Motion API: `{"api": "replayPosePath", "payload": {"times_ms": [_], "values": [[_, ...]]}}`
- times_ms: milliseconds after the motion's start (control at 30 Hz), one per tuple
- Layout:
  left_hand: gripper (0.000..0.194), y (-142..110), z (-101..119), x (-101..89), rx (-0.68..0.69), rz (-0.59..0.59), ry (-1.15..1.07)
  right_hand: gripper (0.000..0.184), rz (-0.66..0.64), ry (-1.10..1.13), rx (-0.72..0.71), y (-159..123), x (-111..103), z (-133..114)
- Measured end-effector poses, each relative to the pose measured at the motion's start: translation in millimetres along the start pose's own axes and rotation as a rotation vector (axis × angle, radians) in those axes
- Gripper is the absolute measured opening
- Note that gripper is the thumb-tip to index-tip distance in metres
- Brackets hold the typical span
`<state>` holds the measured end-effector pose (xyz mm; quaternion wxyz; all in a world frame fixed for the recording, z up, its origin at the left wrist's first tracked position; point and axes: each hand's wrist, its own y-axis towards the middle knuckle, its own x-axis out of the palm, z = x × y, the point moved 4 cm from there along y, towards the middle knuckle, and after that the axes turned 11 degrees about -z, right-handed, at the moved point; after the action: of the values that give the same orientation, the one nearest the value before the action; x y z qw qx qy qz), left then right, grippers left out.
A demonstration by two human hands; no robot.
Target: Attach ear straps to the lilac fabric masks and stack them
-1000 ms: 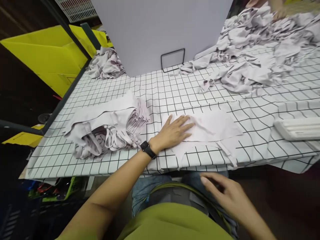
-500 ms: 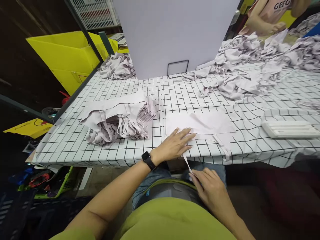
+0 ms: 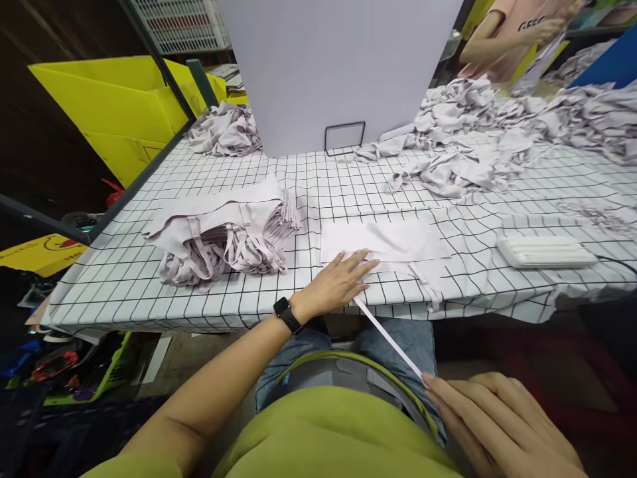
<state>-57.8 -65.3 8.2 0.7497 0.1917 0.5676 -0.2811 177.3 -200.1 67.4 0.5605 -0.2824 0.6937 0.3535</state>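
A pale pinkish-white garment point(image 3: 398, 242) lies flat near the table's front edge, one strap loop point(image 3: 425, 282) hanging toward me at its right. My left hand point(image 3: 341, 282), with a black watch on the wrist, rests flat on the garment's lower left part, fingers spread. From beneath that hand runs a thin strap point(image 3: 388, 337), drawn straight past the table edge. Its far end is pinched between the thumb and fingers of my right hand point(image 3: 497, 415), low at the right. A thick stack of similar garments point(image 3: 219, 226) with bunched straps sits left of my left hand.
A white device with a cord point(image 3: 545, 252) stands at the right of the checked tablecloth point(image 3: 343, 189). Loose garments point(image 3: 458, 166) are heaped at the back right. A grey panel point(image 3: 338, 66) rises behind, and yellow bins point(image 3: 114, 99) stand left. Another person point(image 3: 507, 40) handles cloth at the far right.
My right hand has pulled away down and to the right, and the strap is now longer and taut. My left hand stays flat on the garment. The view has shifted slightly.
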Motion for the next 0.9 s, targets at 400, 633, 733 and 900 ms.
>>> {"api": "replayPosePath", "payload": {"times_ms": [400, 633, 733, 900], "values": [[0.019, -41.2, 66.4, -35.0, 0.031, 0.005, -1.124, 0.010, 0.228, 0.404, 0.185, 71.3, -24.7, 25.3], [0.021, -35.4, 62.3, -17.2, 0.016, 0.023, -1.202, 0.023, 0.111, 1.297, 0.692, 80.6, 21.7, 50.6], [0.029, -34.1, 62.7, -14.9, 0.039, 0.003, -1.116, 0.033, 0.201, 1.591, 0.846, 91.8, 40.8, 47.9], [0.021, -29.7, 42.3, -33.8, -0.083, 0.041, -0.978, 0.034, 0.170, 1.680, 0.906, 103.1, 52.0, 45.4]]}}
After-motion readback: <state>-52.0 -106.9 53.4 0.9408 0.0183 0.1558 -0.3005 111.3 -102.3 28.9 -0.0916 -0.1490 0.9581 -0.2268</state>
